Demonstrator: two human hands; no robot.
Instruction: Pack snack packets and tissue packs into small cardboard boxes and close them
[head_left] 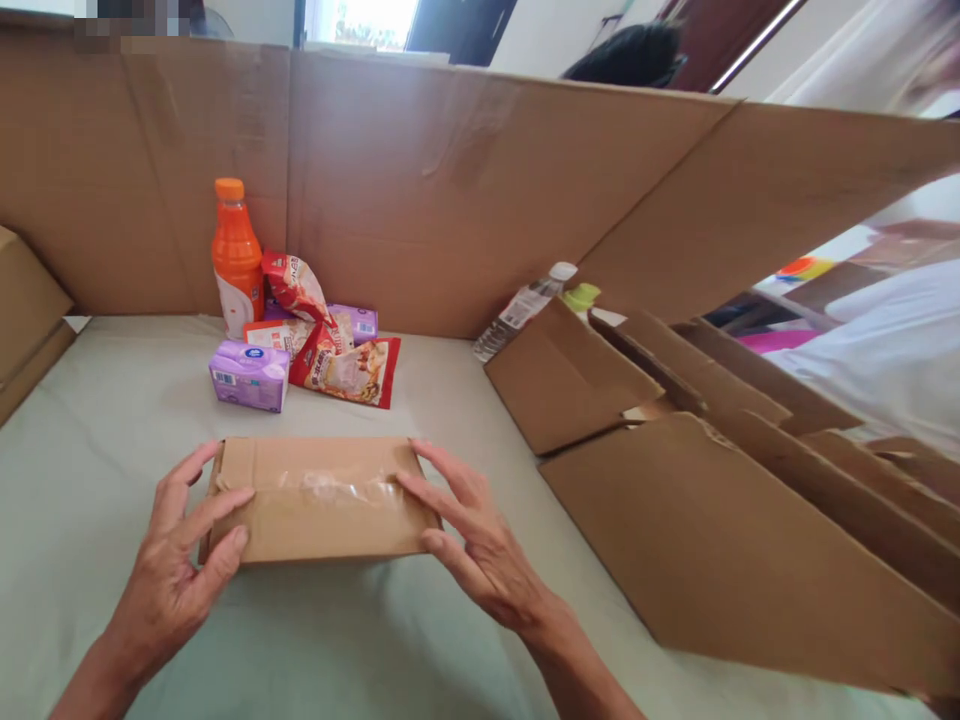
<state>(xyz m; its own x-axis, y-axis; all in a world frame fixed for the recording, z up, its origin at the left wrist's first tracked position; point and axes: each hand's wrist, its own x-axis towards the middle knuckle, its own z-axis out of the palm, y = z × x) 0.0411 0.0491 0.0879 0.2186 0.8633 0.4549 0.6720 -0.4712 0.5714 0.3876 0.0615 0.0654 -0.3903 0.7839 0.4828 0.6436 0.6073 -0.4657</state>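
Observation:
A small brown cardboard box (330,530), with clear tape running along its top, lies in front of me on the pale green cloth. My left hand (180,550) grips its left end, with a finger and the thumb over the top face. The opposite end is in my right hand (472,540), whose fingers curve round the corner and edge. Beyond the box stand a purple tissue pack (250,378), a red and white snack bag (349,370) and an orange bottle (237,260). A second red bag (296,285) leans among them, partly covering another purple pack (365,322).
Cardboard panels (420,200) form a wall at the back. Flattened cardboard boxes (720,550) lean along the right, with a clear water bottle (525,310) and a light green item (580,296) behind them. Another cardboard box (30,310) stands at far left. A person's dark hair (626,55) shows beyond the wall.

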